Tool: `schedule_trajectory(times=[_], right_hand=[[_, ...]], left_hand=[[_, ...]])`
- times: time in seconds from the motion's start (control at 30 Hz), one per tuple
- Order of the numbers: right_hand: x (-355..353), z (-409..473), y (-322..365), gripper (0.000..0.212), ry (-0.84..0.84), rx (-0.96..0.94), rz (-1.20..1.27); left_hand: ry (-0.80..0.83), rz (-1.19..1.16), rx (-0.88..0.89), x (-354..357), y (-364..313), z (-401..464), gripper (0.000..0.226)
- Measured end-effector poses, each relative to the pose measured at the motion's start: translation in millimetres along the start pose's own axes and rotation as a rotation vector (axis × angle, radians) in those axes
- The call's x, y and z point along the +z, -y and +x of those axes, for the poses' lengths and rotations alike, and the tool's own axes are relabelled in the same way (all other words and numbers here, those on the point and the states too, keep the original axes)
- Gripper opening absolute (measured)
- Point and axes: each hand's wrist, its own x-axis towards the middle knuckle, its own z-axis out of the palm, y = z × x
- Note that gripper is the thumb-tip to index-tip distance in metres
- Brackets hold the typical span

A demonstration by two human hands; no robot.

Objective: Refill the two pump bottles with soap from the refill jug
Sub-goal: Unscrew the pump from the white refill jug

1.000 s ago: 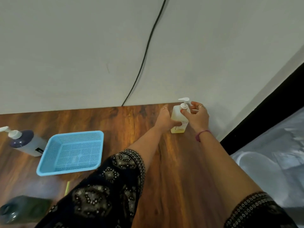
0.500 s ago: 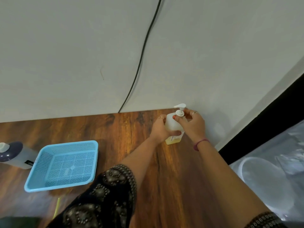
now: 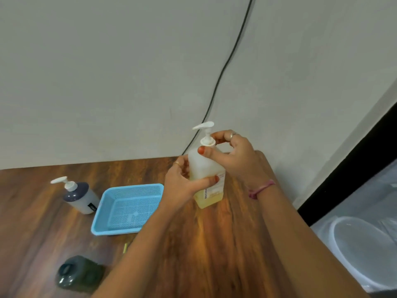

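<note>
A pale wall [image 3: 107,72] fills the whole upper half of the frame, with a thin black cable [image 3: 223,69] running down it from the top edge to the tabletop. Below it, the wooden table [image 3: 214,244] spreads across the lower half. At the lower right edge a white round basin [image 3: 354,250] sits off the table, beside a dark strip.

Left of centre, a light blue mesh basket [image 3: 126,209] sits on the wood. Just beside its left edge stands a grey pump bottle [image 3: 80,195] with a dark shoulder and a white pump. In the lower left, a dark green refill jug [image 3: 79,274] sits with its cap toward the camera.

At the centre, a translucent pump bottle [image 3: 204,175] stands upright with a little yellow soap at the bottom; whether its base touches the table I cannot tell. The left hand [image 3: 182,183] grips the bottle's body, thumb across the front. The right hand [image 3: 234,155] pinches the white collar at the neck, thumb on the shoulder below it. A pink band [image 3: 261,188] circles the right wrist. A small yellow-green sliver [image 3: 125,247] lies below the basket.
</note>
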Motion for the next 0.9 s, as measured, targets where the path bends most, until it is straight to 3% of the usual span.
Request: schedule_trajectory(times=[0.33,0.47,0.57,0.7,0.8,0.9], right_hand=[[75,-26,91,0.029,0.172,-0.051,0.118],[98,-35,122,0.042,0.274,0.001,0.118],[118,-43,145,0.057,0.122,-0.045,-0.071],[144,-54,167,0.044,-0.040,-0.038,-0.049],[148,-57,174,0.029,0.096,0.016,0.067],[152,-65,179,0.043,0.214,0.049,0.170]], left_hand=[[0.013,-0.012,-0.003,-124,-35,-54,0.076],[-0.006,-0.003,0.017,-159,-43,-69,0.078],[-0.014,0.020,0.021,-182,-44,-78,0.078],[-0.014,0.060,0.032,-205,-44,-87,0.073],[-0.007,0.044,0.012,-219,-42,-92,0.072],[-0.008,0.057,0.016,-233,-42,-98,0.071]])
